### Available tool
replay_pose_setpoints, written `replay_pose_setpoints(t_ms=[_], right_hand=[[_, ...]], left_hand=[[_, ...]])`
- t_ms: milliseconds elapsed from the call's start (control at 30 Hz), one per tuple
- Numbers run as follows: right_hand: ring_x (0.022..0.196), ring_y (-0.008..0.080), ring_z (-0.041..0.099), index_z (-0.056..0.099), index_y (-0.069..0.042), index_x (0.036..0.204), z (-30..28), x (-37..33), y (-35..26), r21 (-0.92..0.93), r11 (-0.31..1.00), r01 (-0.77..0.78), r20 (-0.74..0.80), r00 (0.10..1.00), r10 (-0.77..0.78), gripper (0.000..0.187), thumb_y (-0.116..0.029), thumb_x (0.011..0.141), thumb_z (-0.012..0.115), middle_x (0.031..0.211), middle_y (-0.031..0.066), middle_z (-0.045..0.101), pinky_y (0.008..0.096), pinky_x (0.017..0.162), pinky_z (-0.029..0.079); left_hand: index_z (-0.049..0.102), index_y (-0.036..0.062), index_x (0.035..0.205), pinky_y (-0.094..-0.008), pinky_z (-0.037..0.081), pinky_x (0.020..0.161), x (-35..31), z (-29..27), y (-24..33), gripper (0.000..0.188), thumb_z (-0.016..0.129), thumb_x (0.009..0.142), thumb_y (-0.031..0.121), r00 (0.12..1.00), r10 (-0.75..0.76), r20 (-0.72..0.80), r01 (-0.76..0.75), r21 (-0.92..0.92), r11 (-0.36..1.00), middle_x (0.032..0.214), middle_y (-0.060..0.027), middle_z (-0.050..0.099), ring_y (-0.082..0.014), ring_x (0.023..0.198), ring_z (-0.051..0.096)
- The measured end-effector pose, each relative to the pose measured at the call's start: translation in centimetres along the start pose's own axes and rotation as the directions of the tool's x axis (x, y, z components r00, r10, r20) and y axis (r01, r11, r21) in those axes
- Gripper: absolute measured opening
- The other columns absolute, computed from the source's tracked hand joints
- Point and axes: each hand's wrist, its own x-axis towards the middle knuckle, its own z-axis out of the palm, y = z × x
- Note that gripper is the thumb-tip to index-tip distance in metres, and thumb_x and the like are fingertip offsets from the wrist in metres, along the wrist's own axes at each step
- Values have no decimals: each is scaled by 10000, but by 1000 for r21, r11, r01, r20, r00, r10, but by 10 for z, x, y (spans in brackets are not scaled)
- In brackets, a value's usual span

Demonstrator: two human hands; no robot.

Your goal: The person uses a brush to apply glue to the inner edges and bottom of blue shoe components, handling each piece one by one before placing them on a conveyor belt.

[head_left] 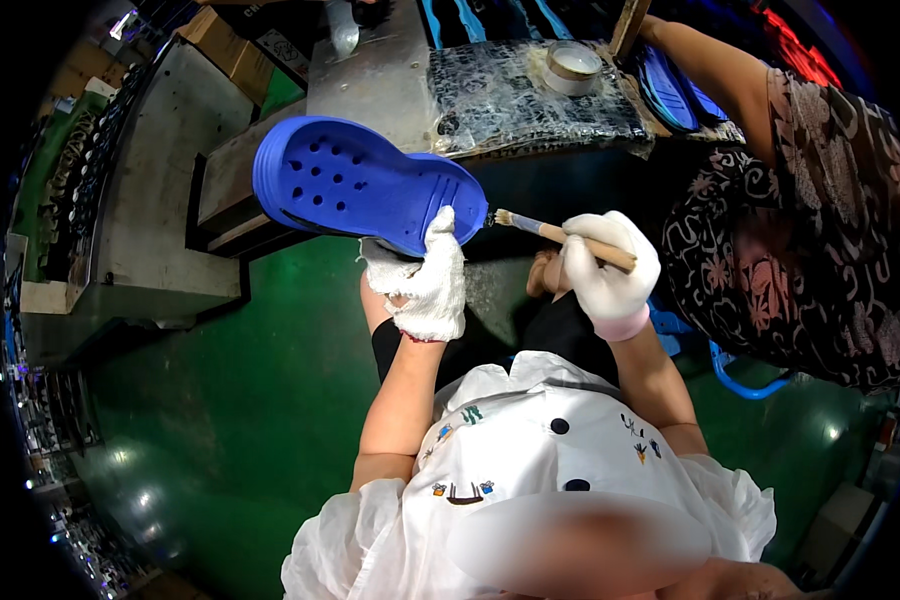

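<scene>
A blue clog [370, 180] with round holes through its toe is held up in front of me. My gloved left hand [425, 285] grips it at the heel end, with the thumb over the rim. In my right hand [610, 265], also in a white glove, is a brush [560, 236] with a wooden handle. Its bristles point left and lie at, or very close to, the edge of the clog's heel. Whether they touch it I cannot tell. The fingers under the clog are hidden.
Beyond the clog is a worktable [370, 95] with a plastic-wrapped part and a round tub [573, 67]. Blue clogs [665, 90] lie at its right end, near a co-worker's arm [715, 70]. A metal machine frame [160, 170] stands left. The floor [230, 400] is green.
</scene>
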Motion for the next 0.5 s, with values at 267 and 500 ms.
replay_pose_setpoints(t_ms=[267,500], right_hand=[[534,182,530,649,-28,811,-2,5,-1,12,999,29,32,999,-30,116,29,717,686,675,49,623,277,479,415],[517,178,530,646,-14,806,4,4,3,20,998,52,66,996,-53,119,49,706,663,689,82,612,284,478,424]], left_hand=[[515,-89,1113,-336,520,831,3,-1,-5,546,824,695,79,1000,-1,13,0,72,997,1024,-164,640,-223,875,636],[501,-90,1137,-337,522,835,0,-1,-6,556,813,706,72,999,13,29,-16,123,992,1076,-180,625,-219,918,633]])
